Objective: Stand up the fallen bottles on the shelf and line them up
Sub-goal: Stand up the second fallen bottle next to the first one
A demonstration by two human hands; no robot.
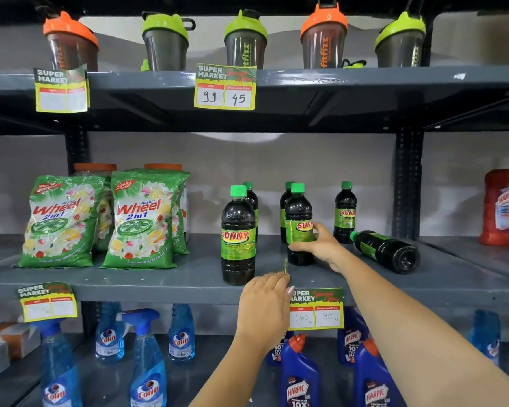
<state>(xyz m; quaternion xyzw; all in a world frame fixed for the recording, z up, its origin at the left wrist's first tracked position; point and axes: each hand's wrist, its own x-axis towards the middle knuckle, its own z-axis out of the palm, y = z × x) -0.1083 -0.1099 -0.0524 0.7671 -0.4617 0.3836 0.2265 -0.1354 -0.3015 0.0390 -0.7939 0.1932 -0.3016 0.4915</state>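
On the middle shelf (159,277), the right hand (321,245) was wrapped around the lower body of an upright bottle (299,224), while the left hand (265,306) hung loosely curled and empty at the shelf's front edge, just below another standing bottle (238,236). Three more bottles stood behind, roughly in pairs but not yet in a neat line. One bottle (385,251) lay on its side to the right, so the work looked mostly done, with that one left to raise and the row to straighten.
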